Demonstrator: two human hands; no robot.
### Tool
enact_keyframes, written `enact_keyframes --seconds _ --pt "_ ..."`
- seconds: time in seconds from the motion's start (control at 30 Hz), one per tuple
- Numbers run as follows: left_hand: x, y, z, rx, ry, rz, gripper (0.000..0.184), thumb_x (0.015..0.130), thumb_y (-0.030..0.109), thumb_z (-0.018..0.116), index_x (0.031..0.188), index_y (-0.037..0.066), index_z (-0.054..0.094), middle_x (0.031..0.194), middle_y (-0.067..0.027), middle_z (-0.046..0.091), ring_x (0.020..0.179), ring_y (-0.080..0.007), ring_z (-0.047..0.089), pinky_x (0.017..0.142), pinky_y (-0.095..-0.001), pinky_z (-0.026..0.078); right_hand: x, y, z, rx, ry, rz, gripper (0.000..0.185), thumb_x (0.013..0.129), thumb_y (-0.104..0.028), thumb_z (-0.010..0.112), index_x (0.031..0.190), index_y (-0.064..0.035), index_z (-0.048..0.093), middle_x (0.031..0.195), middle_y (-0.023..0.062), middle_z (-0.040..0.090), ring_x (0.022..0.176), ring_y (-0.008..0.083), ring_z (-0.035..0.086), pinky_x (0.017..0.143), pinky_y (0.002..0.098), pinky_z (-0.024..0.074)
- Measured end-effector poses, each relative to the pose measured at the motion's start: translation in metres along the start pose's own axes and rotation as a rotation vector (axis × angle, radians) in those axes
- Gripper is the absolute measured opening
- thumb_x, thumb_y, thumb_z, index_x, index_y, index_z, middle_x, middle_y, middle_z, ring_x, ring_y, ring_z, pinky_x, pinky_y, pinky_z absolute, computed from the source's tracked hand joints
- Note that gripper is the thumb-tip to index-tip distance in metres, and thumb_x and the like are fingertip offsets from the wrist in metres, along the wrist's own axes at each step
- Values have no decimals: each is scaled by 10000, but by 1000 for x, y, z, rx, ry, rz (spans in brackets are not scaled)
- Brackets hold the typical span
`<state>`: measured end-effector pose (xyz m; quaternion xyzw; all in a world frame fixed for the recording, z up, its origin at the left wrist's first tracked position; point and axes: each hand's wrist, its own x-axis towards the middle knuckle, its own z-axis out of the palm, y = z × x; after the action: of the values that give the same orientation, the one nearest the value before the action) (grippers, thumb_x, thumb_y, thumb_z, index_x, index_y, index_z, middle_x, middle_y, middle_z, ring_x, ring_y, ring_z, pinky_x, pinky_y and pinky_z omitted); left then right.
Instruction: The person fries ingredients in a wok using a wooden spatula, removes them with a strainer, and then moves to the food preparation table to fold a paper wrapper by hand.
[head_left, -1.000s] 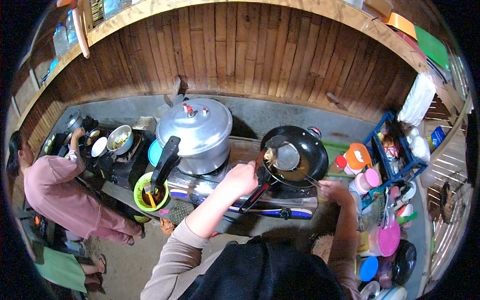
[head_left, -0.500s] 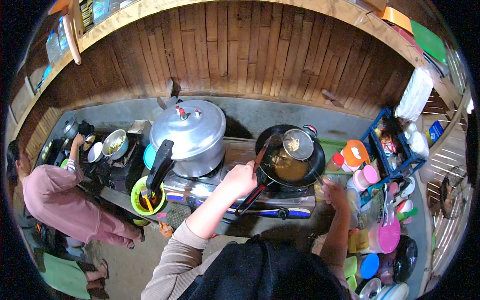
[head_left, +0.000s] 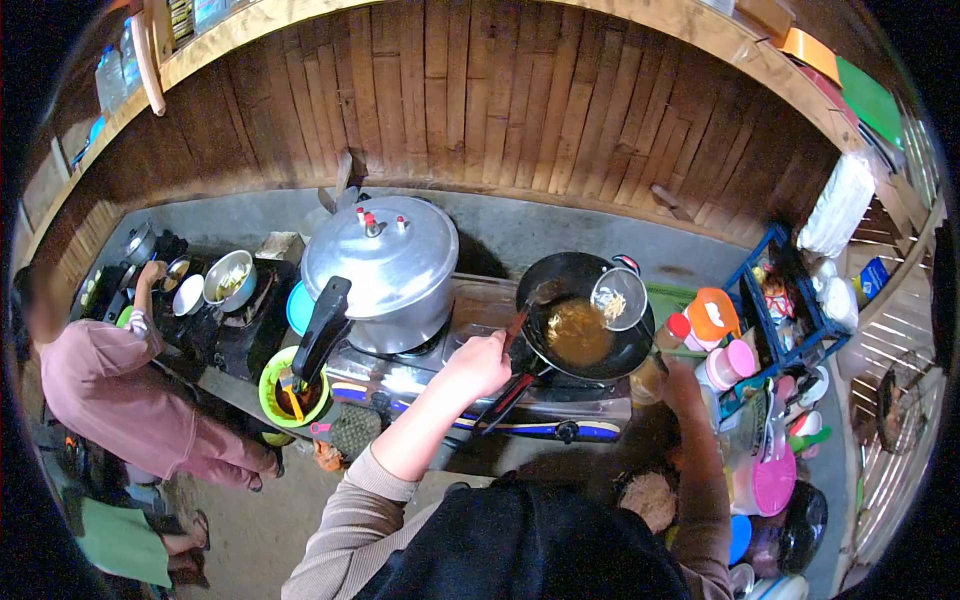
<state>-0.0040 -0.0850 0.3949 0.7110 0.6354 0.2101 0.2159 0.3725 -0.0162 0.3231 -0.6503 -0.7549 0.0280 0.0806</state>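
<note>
A black wok [head_left: 560, 350] with brown liquid and bits of food in it sits on the right burner of the stove. My left hand [head_left: 478, 364] is closed round the handle of a dark spatula [head_left: 517, 325], whose head is at the wok's left inside wall. A round mesh strainer [head_left: 622, 300] holds a few pale bits over the wok's right side. My right hand [head_left: 680, 385] grips the strainer's handle to the right of the wok, in shadow. Left of the wok stands a large silver pressure cooker [head_left: 382, 270] with a black handle.
A green bowl [head_left: 268, 390] with dark sauce and an orange brush sits left of the stove [head_left: 480, 410]. Jars, a pink-lidded tub [head_left: 774, 480] and a blue rack [head_left: 775, 345] crowd the right. A person in pink [head_left: 120, 400] works at pots far left.
The strainer first rose off the liquid to the wok's back, then shifted right and a little down. The spatula head dropped slightly along the left wall. My right hand lowered.
</note>
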Motion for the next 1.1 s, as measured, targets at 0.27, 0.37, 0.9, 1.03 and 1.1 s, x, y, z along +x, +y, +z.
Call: enact_keyframes --seconds 0.27,0.37,0.9,1.03,1.1 --pt "1 -14 3 -14 38 -11 278 787 126 454 991 -53 513 855 -293 591 857 -411 581 799 -462 460 -3 4 72 171 -31 -207 435 742 -118 616 1163 -48 532 1014 254 579 982 381 548 876 428 416" --pt "-1 -17 3 -37 58 -7 302 786 127 457 1022 -55 508 858 -294 589 861 -411 579 804 -461 457 -39 -45 39 458 20 -184 412 755 -134 621 1141 -21 534 1028 257 570 985 407 539 863 431 415" --pt "-9 -7 -4 -70 -14 -39 438 804 155 492 1190 -50 460 965 -291 575 932 -392 568 860 -418 435 -42 -51 13 1317 -173 378 309 814 -117 578 1121 -76 561 587 -59 453 450 51 398 385 201 310" --pt "-8 -12 -1 -91 23 -57 437 808 156 488 1191 -52 458 961 -294 574 935 -395 566 856 -419 438 -37 -42 32 1345 -113 342 355 826 -96 563 1177 -68 517 596 -62 438 454 47 385 392 194 307" --pt "-9 -12 -1 -89 7 -29 435 812 160 486 1193 -47 458 956 -299 573 932 -397 566 853 -419 438 -36 -46 32 1336 -107 299 364 828 -89 559 1189 -73 511 599 -57 437 456 49 386 395 198 310"
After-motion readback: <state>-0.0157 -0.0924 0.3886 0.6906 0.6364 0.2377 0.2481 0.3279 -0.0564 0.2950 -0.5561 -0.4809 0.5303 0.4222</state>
